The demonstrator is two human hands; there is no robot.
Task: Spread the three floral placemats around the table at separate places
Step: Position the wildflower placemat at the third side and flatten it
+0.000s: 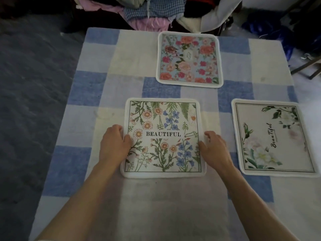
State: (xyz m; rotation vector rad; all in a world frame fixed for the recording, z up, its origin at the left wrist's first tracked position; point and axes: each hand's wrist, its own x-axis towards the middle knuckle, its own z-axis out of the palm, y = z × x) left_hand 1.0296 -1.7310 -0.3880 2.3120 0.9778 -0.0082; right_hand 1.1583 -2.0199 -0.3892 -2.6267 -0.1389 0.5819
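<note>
Three floral placemats lie flat and apart on the table. The wildflower placemat (163, 136), printed with "BEAUTIFUL", is in the middle near me. My left hand (115, 141) grips its left edge, thumb on top and fingers curled at the border. My right hand (212, 147) is at its right edge, with the thumb touching the border and the fingers spread loosely above the cloth. The rose placemat (189, 59) sits at the far side. The white-flower placemat (274, 137) lies at the right, close to the table's edge.
A blue and white checked tablecloth (90, 94) covers the table. Piled clothes (152, 11) lie just beyond its far edge. A grey-blue carpet (31, 87) runs along the left. Dark chair legs (307, 66) stand at the far right.
</note>
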